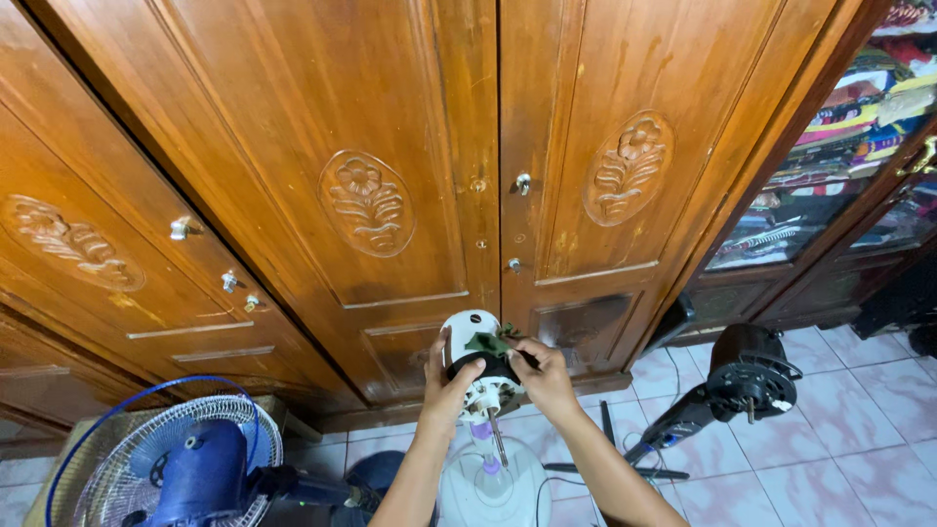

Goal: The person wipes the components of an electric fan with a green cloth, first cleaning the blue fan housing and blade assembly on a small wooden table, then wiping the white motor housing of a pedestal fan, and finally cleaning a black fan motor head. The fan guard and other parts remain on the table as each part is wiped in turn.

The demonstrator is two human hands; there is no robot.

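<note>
- In front of the carved brown wooden wardrobe doors (371,176), low in the middle of the head view, both hands are gripping a white-and-black round fan motor unit (480,363).
- The motor unit's long axis is running roughly upright, tilting slightly; its thin metal shaft (498,437) is pointing downward toward the floor, and the rounded white end is facing up toward the doors.
- The left hand (446,385) is wrapping its fingers around the left side of the motor body, clamping it.
- The right hand (545,376) is closing on the right side, its fingers pinching at a dark green piece (488,343) on the upper part of the unit; what that piece is, I cannot tell.
- Directly beneath the shaft, a white domed plastic fan base (488,488) is standing on the pale tiled floor (839,429).
- At lower left, a blue fan with a wire guard (185,459) is lying near the doors.
- At right, a black fan motor on a stand arm (742,376) is resting on the tiles.
- At far right, a glass-fronted cabinet of folded colourful fabrics (849,127) is showing; no labels are readable.
</note>
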